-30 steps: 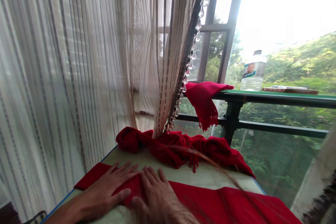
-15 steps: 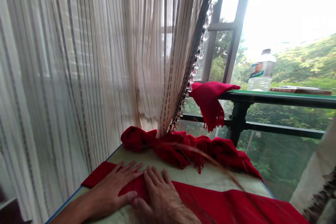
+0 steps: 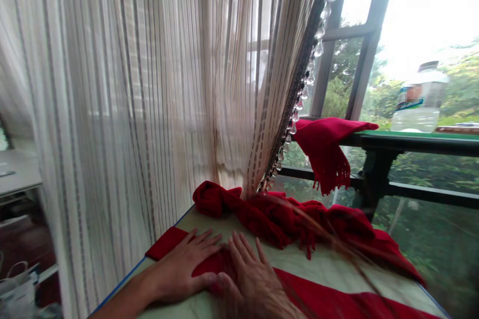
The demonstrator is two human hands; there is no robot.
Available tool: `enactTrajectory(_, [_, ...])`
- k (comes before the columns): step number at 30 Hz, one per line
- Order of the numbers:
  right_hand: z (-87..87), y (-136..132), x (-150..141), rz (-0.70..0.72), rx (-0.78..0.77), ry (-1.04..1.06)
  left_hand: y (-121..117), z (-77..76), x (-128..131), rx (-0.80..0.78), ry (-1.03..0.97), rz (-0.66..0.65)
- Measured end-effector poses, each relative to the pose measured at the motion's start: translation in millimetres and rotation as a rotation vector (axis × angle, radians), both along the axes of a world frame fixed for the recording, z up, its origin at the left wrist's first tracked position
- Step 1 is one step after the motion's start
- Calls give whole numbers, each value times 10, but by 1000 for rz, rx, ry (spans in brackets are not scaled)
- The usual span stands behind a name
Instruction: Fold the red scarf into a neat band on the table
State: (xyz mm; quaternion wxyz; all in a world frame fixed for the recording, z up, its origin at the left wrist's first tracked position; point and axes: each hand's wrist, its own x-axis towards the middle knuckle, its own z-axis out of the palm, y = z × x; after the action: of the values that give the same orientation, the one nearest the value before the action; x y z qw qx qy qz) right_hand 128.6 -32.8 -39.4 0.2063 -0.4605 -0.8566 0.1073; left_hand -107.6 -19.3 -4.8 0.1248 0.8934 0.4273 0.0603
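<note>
View has swung left since the earlier frame; everything sits further right. Left hand (image 3: 189, 265) and right hand (image 3: 256, 276) still flat on the folded red cloth (image 3: 219, 265), bottom centre. Grip: fingers extended on both, nothing grasped, thumbs close together. Cloth runs across the pale bench (image 3: 329, 266) toward lower right. Behind it, crumpled red scarf (image 3: 273, 217) at bench's far edge. Beyond: striped curtain (image 3: 149, 84) left, fringed red cloth (image 3: 324, 142) over railing (image 3: 430, 144) right, bottle (image 3: 417, 109) beside it.
</note>
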Motion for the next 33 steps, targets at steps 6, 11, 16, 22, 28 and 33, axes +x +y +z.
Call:
enactTrajectory(6, [8, -26, 27, 0, 5, -5, 68, -132, -53, 37, 11, 6])
enactTrajectory(11, [-37, 28, 36, 29, -2, -36, 89, -122, -55, 65, 34, -19])
enactTrajectory(16, [22, -7, 57, 24, -9, 22, 143, -176, -72, 109, 50, -48])
enactTrajectory(22, [134, -93, 120, -8, 41, 56, 235, -301, -74, 128, -43, 44])
enactTrajectory(28, [168, -112, 149, -3, 81, 53, 279, -355, -82, 112, 55, 65])
enactTrajectory(33, [167, -131, 163, 18, 46, 85, 352, -488, -128, 180, 15, 71])
